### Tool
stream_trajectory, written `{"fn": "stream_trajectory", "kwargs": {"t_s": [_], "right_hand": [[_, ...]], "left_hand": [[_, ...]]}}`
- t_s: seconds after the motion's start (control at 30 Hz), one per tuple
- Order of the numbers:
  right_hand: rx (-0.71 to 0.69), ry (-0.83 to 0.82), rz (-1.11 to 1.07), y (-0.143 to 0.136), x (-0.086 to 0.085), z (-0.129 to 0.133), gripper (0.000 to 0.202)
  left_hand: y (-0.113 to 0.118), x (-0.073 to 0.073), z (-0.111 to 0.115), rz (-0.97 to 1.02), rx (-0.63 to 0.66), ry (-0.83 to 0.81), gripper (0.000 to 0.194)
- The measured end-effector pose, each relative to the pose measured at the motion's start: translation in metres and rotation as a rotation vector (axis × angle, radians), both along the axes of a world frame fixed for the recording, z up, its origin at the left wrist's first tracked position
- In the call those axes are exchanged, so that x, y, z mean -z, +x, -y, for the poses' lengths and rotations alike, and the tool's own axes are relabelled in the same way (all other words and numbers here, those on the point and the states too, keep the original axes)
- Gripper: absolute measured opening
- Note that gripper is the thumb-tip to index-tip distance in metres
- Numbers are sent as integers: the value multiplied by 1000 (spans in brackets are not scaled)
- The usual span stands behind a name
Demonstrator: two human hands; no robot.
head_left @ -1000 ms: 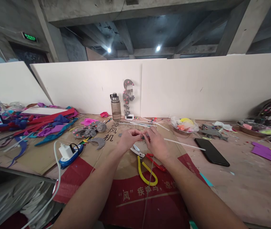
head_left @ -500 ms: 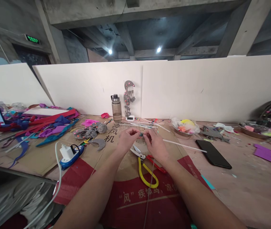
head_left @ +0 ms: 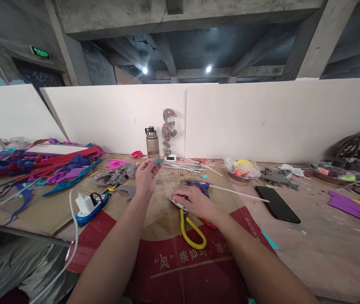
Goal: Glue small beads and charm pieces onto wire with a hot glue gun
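My left hand point(head_left: 146, 179) is raised over the cardboard, thumb and fingers closed on a small teal piece point(head_left: 159, 161). Palm down, my right hand point(head_left: 195, 202) lies over the metal part of a yellow-handled cutting tool point(head_left: 193, 232). Its fingers are bent, and whether they grip anything is hidden. Just beyond it is a blue glue gun point(head_left: 202, 185), with a long clear glue stick point(head_left: 236, 193) pointing right. Part of a red handle point(head_left: 209, 223) shows under my right wrist. A grey felt crescent point(head_left: 127, 192) lies left of my left hand.
A water bottle point(head_left: 152, 143) and a hanging grey felt ornament point(head_left: 169, 131) stand by the white board point(head_left: 104, 118). Grey felt pieces point(head_left: 115, 175) and a blue power strip point(head_left: 93, 209) lie left. To the right are a black phone point(head_left: 277, 204) and a bowl of scraps point(head_left: 243, 169).
My hands were together at the small teal piece and have parted. My left hand moved up and left with it; my right lowered over the cutting tool. The grey cord below no longer shows.
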State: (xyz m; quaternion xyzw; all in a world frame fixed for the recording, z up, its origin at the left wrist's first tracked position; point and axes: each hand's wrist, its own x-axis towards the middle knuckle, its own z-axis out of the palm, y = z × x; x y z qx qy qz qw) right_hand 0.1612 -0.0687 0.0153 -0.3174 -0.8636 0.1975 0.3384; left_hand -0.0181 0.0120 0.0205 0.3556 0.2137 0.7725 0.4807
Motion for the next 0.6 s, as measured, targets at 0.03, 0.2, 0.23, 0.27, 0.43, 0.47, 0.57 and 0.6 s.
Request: {"fn": "stream_trajectory", "kwargs": {"t_s": [0.03,0.2,0.23,0.27,0.43,0.47,0.57,0.6], "right_hand": [[9,-41,-4,4,-2,-1,31],[680,-22,86,38,7,-26,36],[792,9,148,45,14,-33,31],[873,29,183,50,23,-40,28],[895,-180,11,61,61,-60,19],[888,-223,-17,62,64,-62,18],[823,-309,-91,64,64,-63,18],[785,-324,-135,64,61,-62,18]], "left_hand": [[-3,-1,-1,30,-9,0,19],[4,1,3,-25,30,-49,22],[9,3,6,-73,58,-64,23],[13,4,9,-125,79,-72,24],[26,11,16,-328,87,-84,26],[27,13,16,-351,81,-80,26],[26,16,12,-376,87,-52,25],[25,16,11,-370,94,-47,25]]}}
